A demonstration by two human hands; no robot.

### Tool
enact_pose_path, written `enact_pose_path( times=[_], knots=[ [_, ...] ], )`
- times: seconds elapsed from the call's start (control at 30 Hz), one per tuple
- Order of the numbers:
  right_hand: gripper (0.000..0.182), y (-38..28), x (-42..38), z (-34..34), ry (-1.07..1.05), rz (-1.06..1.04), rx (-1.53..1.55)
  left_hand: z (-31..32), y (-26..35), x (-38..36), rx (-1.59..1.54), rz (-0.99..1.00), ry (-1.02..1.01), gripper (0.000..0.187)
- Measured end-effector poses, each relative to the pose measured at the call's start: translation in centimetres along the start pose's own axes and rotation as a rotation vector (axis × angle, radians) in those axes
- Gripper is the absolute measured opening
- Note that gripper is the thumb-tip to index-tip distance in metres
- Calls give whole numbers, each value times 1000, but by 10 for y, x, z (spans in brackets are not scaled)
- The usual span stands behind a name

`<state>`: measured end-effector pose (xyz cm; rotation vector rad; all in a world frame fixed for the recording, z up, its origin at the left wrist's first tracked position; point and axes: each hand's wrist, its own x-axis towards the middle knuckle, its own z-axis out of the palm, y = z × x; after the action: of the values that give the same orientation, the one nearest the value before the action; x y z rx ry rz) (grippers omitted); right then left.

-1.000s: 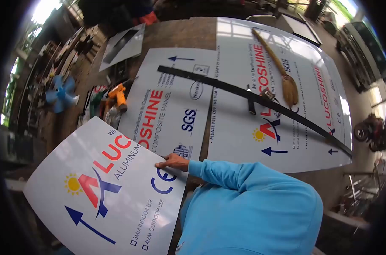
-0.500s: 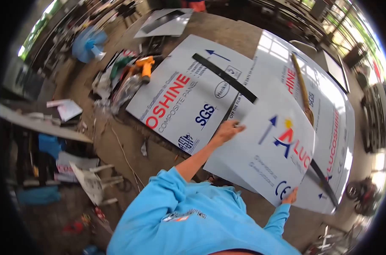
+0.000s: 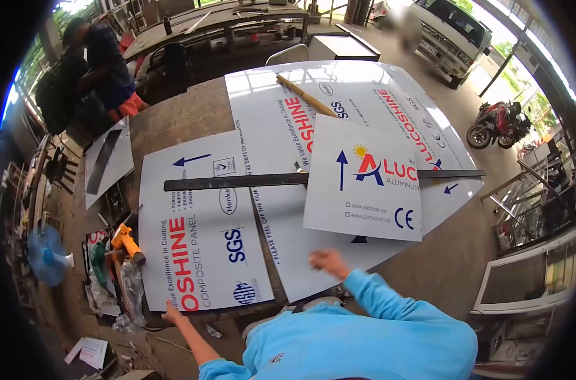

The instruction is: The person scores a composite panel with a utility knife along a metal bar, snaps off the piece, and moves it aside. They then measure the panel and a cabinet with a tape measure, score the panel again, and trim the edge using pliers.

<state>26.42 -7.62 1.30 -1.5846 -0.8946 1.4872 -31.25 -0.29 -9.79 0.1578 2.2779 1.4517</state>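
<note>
My left hand (image 3: 172, 311) is at the near left corner of a white composite panel (image 3: 205, 152) with red and black print, its fingers closed on the edge. Above a larger printed sheet (image 3: 281, 234), my right hand (image 3: 329, 261) is blurred, its fingers seemingly curled; I see nothing in it. Beyond that hand lies a smaller white panel (image 3: 364, 202) with a red and blue logo. It rests over a long black strip (image 3: 237, 182) that crosses the sheets. A brown rod-like piece (image 3: 307, 95) lies farther back, one end under the small panel.
An orange power tool (image 3: 128, 243) and plastic bags sit beside the panel's left edge. At the left are a blue fan (image 3: 47, 255) and another person (image 3: 104, 69). A workbench (image 3: 212, 22), a van (image 3: 449, 38) and a motorcycle (image 3: 500, 123) stand farther back.
The small panel, held by both hands before, now lies on the sheets over the strip. My left hand has moved to the left panel's near corner. The view has turned.
</note>
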Motion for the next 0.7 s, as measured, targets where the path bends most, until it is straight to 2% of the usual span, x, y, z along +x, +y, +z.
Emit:
enact_pose_path(
  times=[0.07,0.1,0.13,0.17,0.23,0.27,0.3,0.33,0.4,0.5,0.57,0.6,0.67,0.7],
  knots=[
    [34,13,-23,104,-182,272,38,-24,36,1,-248,-349,-208,54],
    [36,16,-30,144,-276,405,34,-34,42,5,-176,-367,-272,41],
    [40,19,-33,171,-294,494,149,-38,27,17,-276,-283,-408,32],
    [44,31,-42,197,-327,604,271,-35,5,29,-257,-176,-374,26],
    [46,56,-50,239,-187,664,447,-62,12,25,-268,-238,-522,33],
    [38,73,-57,256,-81,637,665,-70,23,17,-236,-281,-671,33],
    [30,83,-60,272,52,572,867,-76,24,7,-247,-267,-728,36],
    [30,91,-75,298,79,584,881,-93,20,-1,-228,-300,-757,38],
    [26,91,-97,329,390,593,1023,-113,19,-13,-218,-371,-813,40],
    [34,87,-120,352,126,359,1278,-162,13,2,-188,-476,-984,41],
    [42,105,-117,371,209,239,1435,-184,-9,41,-92,-626,-1086,40],
    [32,128,-115,383,315,158,1434,-198,-13,55,-86,-653,-1137,41],
    [29,137,-130,393,365,39,1394,-191,-15,68,-56,-679,-1253,42],
    [27,146,-146,405,358,10,1338,-198,-15,83,1,-681,-1160,43]
  ],
)
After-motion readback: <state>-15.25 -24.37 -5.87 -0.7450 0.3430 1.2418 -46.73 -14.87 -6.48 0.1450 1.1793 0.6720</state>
